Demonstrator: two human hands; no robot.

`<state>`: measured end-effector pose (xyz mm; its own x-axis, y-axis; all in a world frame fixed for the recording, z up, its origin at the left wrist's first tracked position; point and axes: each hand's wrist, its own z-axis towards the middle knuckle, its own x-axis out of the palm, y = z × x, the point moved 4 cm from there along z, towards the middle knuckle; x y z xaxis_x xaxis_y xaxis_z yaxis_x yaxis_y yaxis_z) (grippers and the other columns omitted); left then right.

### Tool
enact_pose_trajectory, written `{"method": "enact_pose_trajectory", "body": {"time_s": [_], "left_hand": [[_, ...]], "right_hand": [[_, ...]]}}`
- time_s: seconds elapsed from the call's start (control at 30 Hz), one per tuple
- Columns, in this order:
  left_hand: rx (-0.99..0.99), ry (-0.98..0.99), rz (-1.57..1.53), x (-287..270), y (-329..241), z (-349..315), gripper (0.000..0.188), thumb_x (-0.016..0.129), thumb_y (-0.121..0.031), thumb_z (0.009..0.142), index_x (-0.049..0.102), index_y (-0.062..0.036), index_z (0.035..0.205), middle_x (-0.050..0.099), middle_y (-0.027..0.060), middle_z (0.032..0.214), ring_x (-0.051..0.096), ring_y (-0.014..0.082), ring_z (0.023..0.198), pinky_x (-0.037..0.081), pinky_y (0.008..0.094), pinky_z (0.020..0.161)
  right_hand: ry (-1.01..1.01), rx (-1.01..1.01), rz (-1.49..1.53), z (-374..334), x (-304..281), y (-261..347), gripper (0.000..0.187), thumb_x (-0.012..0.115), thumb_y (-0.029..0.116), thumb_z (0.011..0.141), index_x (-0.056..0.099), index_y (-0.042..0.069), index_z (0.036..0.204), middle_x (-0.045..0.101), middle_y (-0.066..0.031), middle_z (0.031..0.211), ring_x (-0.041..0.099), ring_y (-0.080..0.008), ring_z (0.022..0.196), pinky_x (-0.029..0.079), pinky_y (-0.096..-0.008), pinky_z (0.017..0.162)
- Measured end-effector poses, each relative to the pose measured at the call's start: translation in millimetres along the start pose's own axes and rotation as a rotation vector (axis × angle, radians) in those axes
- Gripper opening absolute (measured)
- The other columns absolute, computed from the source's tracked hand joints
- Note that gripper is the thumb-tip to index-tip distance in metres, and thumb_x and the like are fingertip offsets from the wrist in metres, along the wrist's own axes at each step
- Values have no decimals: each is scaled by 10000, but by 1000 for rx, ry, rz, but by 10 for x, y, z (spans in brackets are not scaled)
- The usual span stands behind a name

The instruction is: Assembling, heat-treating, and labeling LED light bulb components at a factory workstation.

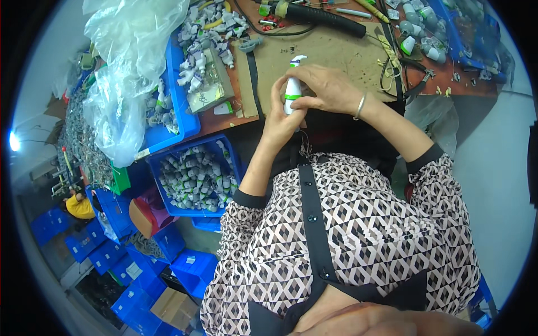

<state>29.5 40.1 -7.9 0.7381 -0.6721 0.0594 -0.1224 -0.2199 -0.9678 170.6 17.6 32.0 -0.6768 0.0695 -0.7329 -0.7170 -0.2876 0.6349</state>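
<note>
One white housing (292, 88) with a single green band and a bent tip stands nearly upright between the person's two hands, just above the near edge of the desk (465, 84). The left hand (276, 119) is closed around its lower part, though some of its fingers are hidden; the right hand (330, 87) is curled over it from the other side, thumb against the lower portion and fingers bent round the upper, with one bangle (360, 106) on that wrist. Beyond them lies one cardboard sheet (336, 53) with two black strips (255, 78) across it, one toward each side. At its far edge rests one thick black rod-shaped tool (330, 21); to the right are one pair of pliers (420, 84) and one bundle of yellow string (386, 64). Three blue containers of parts are close by: one tray (190, 124) at the left of the desk, one crate (190, 213) below the desk's edge, and one bin (455, 39) at the far right. The grey, white and green pieces in the crate overlap too much to count. One green-and-white piece (222, 108) lies alone beside the tray, and one translucent plastic bag (126, 33) drapes over the tray's left side.
</note>
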Motion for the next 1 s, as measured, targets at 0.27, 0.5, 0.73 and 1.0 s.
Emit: {"method": "enact_pose_trajectory", "body": {"time_s": [0.27,0.5,0.73,1.0], "left_hand": [[-40,-63,132,15,32,26,477,559,-103,800,358,-14,1223,596,130,888,617,185,715,492,297,570],[59,0,411,-42,-88,59,263,523,-161,818,459,11,1007,611,162,798,618,268,758,469,357,675],[59,-44,533,-3,-147,48,334,562,-166,777,440,31,1017,602,186,790,614,301,756,471,371,672],[13,-46,589,25,-236,102,350,588,-186,755,452,25,1000,592,237,814,604,367,780,460,411,661]], "right_hand": [[-15,-1,96,43,154,-173,380,627,288,788,503,51,1058,591,-158,903,582,-312,844,466,-392,720],[83,-282,-118,128,132,-93,289,573,261,820,491,-16,826,568,-181,680,584,-364,650,469,-428,577],[5,-138,74,67,16,-60,310,580,321,809,483,31,856,580,-174,685,578,-392,656,451,-481,605],[112,-216,46,110,59,-172,301,590,306,806,486,26,844,574,-168,673,582,-370,638,463,-448,575]]}}
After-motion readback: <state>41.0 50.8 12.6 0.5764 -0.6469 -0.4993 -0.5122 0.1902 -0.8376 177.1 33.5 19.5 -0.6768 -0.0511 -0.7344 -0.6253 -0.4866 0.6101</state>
